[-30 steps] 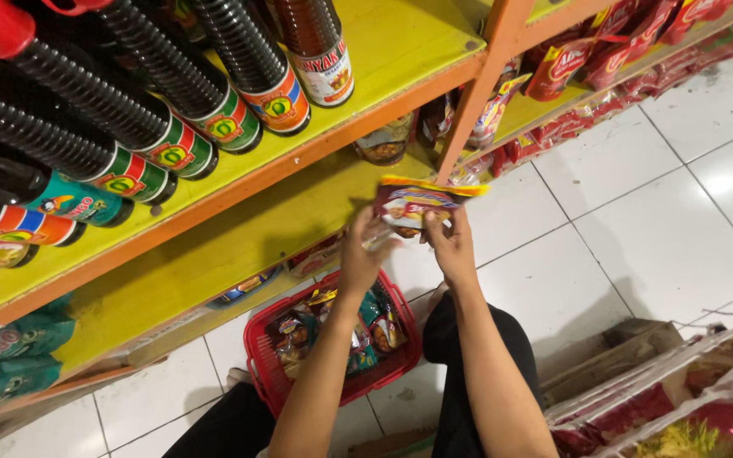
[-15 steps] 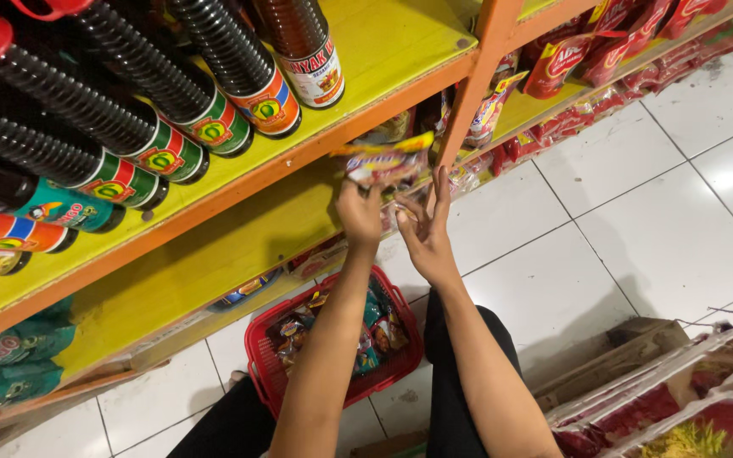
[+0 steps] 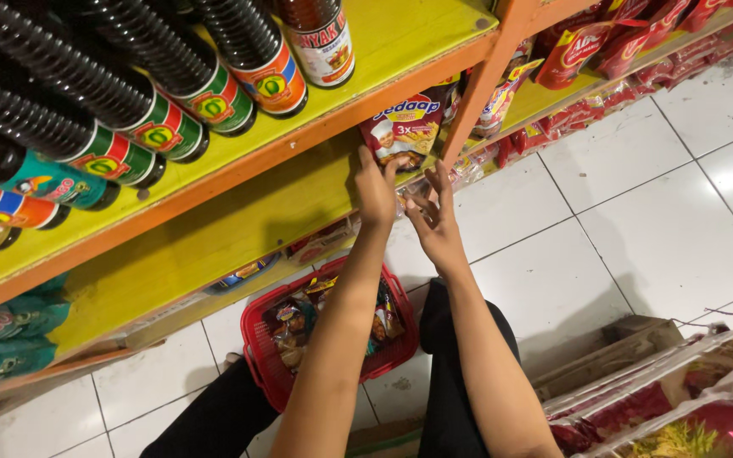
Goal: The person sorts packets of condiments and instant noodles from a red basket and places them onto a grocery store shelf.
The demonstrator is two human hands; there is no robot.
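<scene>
The yellow shelf [image 3: 239, 225] runs slantwise above a red basket [image 3: 275, 383] of packets that sits on the floor between the person's knees, under the arms. Dark bottles [image 3: 171, 76] with red-green labels lie on the board above. A dark-red packet [image 3: 405, 127] stands at the shelf's back by the orange post [image 3: 489, 76], upright to face outward. The left hand [image 3: 375, 191] pinches its lower edge; the right hand [image 3: 436, 222], fingers spread, hovers just beside.

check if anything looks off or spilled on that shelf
Nothing stands out. The left hand sets a red snack packet on the yellow shelf; the bottles above sit in tidy rows, with no spills.
</scene>
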